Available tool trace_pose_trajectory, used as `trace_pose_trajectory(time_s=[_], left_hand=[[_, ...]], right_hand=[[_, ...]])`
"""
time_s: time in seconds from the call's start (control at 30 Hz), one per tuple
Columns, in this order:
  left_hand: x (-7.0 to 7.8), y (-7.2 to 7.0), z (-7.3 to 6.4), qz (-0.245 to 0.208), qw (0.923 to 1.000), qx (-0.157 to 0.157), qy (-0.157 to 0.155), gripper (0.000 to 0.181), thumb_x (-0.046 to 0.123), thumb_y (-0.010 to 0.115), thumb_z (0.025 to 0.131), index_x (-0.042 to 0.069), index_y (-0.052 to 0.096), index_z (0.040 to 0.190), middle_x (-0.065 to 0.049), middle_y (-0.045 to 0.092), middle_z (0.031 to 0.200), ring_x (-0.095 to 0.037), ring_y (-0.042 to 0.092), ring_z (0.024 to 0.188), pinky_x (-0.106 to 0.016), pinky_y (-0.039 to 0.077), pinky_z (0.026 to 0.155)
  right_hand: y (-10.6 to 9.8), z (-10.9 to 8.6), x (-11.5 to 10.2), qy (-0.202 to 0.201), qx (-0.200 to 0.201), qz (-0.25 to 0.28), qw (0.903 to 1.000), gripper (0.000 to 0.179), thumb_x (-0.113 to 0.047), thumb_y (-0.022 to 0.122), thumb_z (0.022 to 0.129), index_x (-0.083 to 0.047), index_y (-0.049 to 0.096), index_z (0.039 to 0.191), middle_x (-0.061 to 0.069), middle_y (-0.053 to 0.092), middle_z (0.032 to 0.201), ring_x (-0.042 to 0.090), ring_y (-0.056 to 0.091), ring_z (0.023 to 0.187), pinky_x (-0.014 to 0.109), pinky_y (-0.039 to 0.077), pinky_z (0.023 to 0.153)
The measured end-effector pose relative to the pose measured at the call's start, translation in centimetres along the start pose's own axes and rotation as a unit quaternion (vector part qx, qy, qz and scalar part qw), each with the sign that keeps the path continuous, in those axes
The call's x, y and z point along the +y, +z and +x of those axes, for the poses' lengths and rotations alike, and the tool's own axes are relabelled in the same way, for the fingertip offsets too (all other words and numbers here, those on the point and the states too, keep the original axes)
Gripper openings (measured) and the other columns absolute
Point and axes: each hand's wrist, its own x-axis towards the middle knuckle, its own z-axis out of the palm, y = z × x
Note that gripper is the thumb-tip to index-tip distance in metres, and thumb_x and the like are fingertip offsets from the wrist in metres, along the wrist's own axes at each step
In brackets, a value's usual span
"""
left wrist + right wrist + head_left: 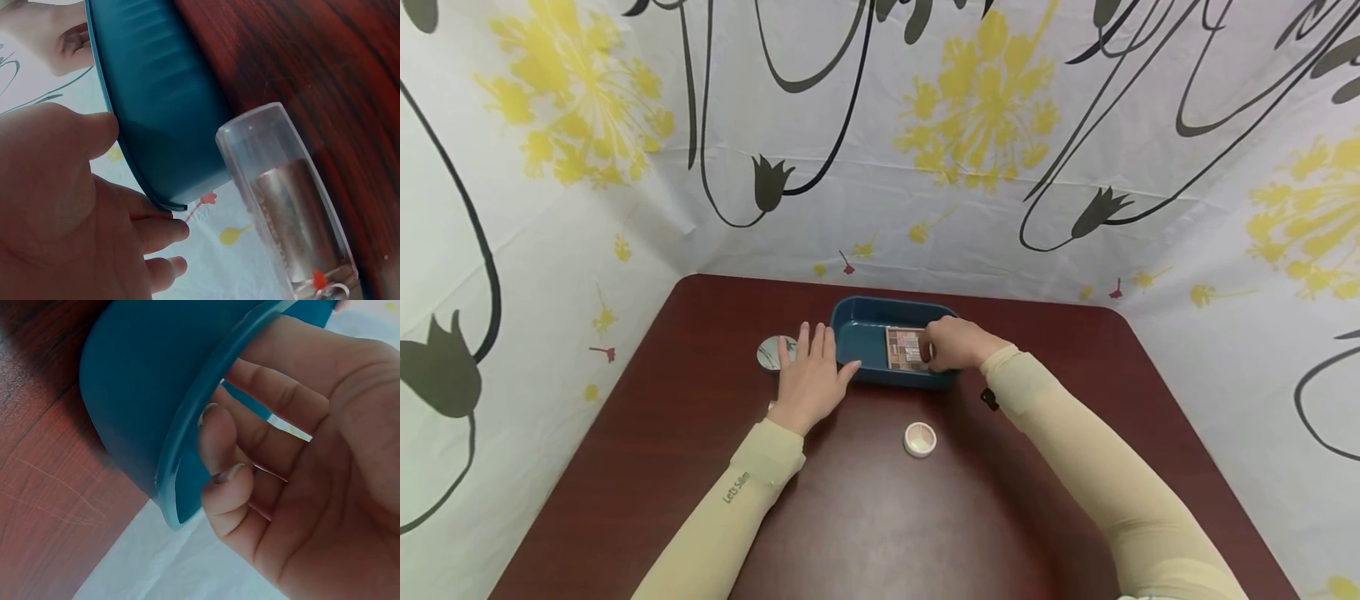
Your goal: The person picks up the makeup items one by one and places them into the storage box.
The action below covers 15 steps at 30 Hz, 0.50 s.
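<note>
In the head view a blue tray [859, 340] stands toward the table's back, with an eyeshadow palette [898, 346] inside it. My right hand [958, 343] reaches over the tray's right side and grips the palette's right edge; in the right wrist view its fingers [228, 494] curl inside the rim, and the palette is hidden there. My left hand [808, 385] lies at the tray's front left corner, fingers extended, thumb against the rim in the left wrist view. Under that hand stands a clear container [265, 147] with a shiny metallic part inside, mostly hidden in the head view.
A round marbled disc [769, 353] lies left of the tray, beside the left fingers. Nearer the front is a small round white-rimmed jar [920, 439]. A small black object [989, 399] shows by the right wrist. Patterned cloth [850, 167] hangs behind the dark red table [865, 517].
</note>
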Motion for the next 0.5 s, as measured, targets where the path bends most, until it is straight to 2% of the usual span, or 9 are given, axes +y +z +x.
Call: trace_pose_trajectory(time_s=[0.27,0.5], left_hand=[[0.0,-0.1,0.1,-0.002,1.0000,-0.004,-0.001,0.082,0.058,0.047,0.101,-0.001,0.032,0.156,-0.021,0.029,0.161,-0.041,0.015,0.151,-0.068,0.006,0.115],[0.0,0.0,0.1,-0.002,0.9999,-0.011,-0.003,0.082,0.058,0.046,0.101,-0.001,0.030,0.157,-0.021,0.027,0.162,-0.040,0.012,0.151,-0.068,0.004,0.115]], right_hand=[[0.4,-0.9,0.4,-0.007,0.066,0.013,0.9977,0.015,-0.022,0.077,0.090,-0.016,0.078,0.103,-0.006,0.068,0.085,0.011,0.062,0.074,0.033,0.053,0.063],[0.7,-2.0,0.2,-0.004,0.138,0.029,0.9900,0.022,-0.022,0.073,0.092,-0.014,0.075,0.112,-0.008,0.066,0.083,0.009,0.059,0.065,0.032,0.050,0.057]])
